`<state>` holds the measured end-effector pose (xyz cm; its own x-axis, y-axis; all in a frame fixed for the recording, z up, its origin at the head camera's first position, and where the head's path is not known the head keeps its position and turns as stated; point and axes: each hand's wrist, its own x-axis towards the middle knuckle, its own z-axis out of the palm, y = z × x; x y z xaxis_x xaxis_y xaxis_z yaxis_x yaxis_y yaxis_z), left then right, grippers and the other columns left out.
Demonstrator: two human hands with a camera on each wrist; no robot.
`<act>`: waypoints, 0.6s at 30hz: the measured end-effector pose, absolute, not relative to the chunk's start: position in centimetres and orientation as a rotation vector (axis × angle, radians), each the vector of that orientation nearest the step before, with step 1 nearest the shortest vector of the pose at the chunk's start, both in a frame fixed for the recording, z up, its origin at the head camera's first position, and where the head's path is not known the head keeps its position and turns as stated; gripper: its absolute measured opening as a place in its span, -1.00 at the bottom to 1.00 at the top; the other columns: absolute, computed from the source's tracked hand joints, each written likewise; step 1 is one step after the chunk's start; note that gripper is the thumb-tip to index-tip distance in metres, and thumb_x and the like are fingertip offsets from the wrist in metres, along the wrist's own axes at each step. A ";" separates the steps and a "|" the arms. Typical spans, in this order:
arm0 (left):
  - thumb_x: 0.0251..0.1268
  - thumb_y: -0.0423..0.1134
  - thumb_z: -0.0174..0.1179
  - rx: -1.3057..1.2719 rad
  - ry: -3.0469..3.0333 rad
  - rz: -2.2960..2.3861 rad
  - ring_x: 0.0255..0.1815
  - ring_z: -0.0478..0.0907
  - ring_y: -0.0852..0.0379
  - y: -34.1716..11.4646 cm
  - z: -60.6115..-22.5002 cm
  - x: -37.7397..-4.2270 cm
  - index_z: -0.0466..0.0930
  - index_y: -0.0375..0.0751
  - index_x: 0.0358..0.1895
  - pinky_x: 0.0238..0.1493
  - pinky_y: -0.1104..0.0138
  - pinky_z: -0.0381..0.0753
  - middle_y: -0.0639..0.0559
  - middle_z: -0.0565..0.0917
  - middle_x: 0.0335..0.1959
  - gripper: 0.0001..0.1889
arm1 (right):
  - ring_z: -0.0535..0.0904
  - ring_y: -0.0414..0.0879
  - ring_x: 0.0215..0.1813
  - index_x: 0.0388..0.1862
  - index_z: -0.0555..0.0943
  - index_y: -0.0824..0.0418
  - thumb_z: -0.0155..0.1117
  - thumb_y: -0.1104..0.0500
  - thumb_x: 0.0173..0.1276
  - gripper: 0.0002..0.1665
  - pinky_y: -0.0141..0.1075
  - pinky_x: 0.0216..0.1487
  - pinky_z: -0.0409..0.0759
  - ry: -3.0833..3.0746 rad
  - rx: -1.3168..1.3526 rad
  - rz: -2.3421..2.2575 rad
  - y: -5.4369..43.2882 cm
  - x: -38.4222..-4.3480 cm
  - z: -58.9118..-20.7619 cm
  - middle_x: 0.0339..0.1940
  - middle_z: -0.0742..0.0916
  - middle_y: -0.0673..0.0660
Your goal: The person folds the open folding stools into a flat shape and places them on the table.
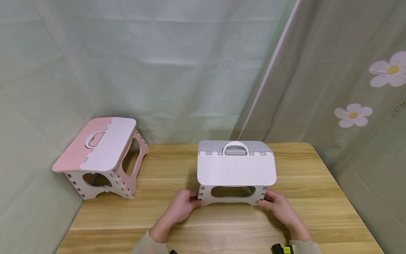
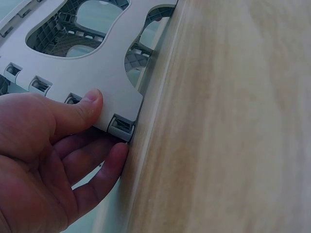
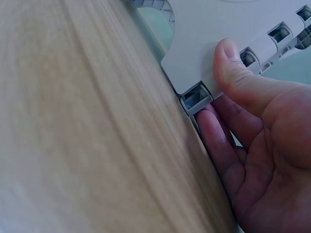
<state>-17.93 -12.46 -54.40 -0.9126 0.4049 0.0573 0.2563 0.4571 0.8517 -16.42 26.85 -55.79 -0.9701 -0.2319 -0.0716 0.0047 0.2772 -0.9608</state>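
A white and grey folding stool (image 1: 236,171) stands unfolded on the wooden table, its textured white seat half toward me and a white carry handle (image 1: 236,144) arched over the seam. My left hand (image 1: 182,206) grips the bottom of its left front leg, thumb on the front face and fingers behind the hinged corner. At the opposite corner my right hand (image 1: 279,207) holds the right leg low down the same way. In the left wrist view the thumb (image 2: 91,104) presses beside the hinge slots. The right thumb (image 3: 228,58) lies along the leg edge in the right wrist view.
A pink and white folding stool (image 1: 108,144) stands unfolded at the table's left side, turned at an angle. The wooden table (image 1: 222,229) backs onto a pale green curtain (image 1: 177,70). A flowered curtain (image 1: 317,88) hangs at the right.
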 end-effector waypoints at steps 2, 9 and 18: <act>0.36 -0.39 0.44 0.566 2.545 1.441 -0.31 0.64 0.31 -12.5 -54.3 -18.0 0.85 -0.28 -0.14 -0.24 0.36 0.64 0.03 0.85 -0.23 -0.91 | 0.70 -0.18 0.09 0.30 0.60 0.51 0.44 0.25 0.48 -0.48 -0.37 0.15 0.61 2.352 -0.210 -1.759 26.9 -16.4 -55.8 0.17 0.77 0.36; 0.36 -0.39 0.44 0.554 2.537 1.440 -0.32 0.64 0.29 -12.5 -54.4 -18.1 0.85 -0.28 -0.13 -0.25 0.36 0.63 0.04 0.85 -0.22 -0.90 | 0.70 -0.18 0.08 0.31 0.59 0.53 0.42 0.26 0.49 -0.48 -0.37 0.13 0.61 2.330 -0.221 -1.772 26.9 -16.5 -55.8 0.17 0.76 0.38; 0.37 -0.38 0.44 0.554 2.532 1.440 -0.30 0.64 0.29 -12.5 -54.3 -18.0 0.85 -0.28 -0.11 -0.24 0.36 0.64 0.03 0.85 -0.20 -0.89 | 0.69 -0.19 0.08 0.31 0.58 0.53 0.41 0.25 0.51 -0.48 -0.37 0.13 0.61 2.326 -0.233 -1.772 26.9 -16.5 -55.8 0.17 0.76 0.38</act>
